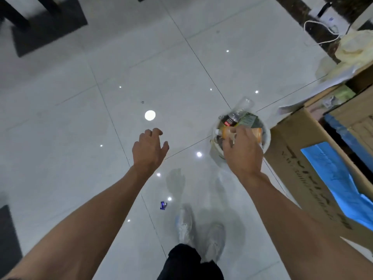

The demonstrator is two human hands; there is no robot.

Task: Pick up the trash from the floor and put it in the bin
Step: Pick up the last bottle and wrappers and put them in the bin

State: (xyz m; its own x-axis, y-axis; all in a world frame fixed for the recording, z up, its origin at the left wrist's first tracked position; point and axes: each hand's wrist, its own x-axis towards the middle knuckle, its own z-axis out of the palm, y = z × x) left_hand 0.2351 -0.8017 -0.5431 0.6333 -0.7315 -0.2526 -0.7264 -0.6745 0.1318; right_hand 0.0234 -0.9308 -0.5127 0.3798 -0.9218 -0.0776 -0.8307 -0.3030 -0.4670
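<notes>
A small white bin [267,140] stands on the tiled floor beside a cardboard box. A clear bottle with a black and red label [237,112] sticks out of it, next to a greenish packet [250,119]. My right hand [243,152] is over the bin, fingers curled on an orange bottle [256,132] that lies across the bin's top, its white cap to the left. My left hand [150,148] hovers over the floor left of the bin, fingers apart and holding nothing. A small blue wrapper [163,205] lies on the floor near my feet.
A large cardboard box [296,158] with a blue sheet [333,178] on it stands right of the bin. A cream plastic bag [355,47], a white cable and a power strip [325,21] are at the far right. Dark mats [50,27] lie at the far left. My shoes [201,233] are below.
</notes>
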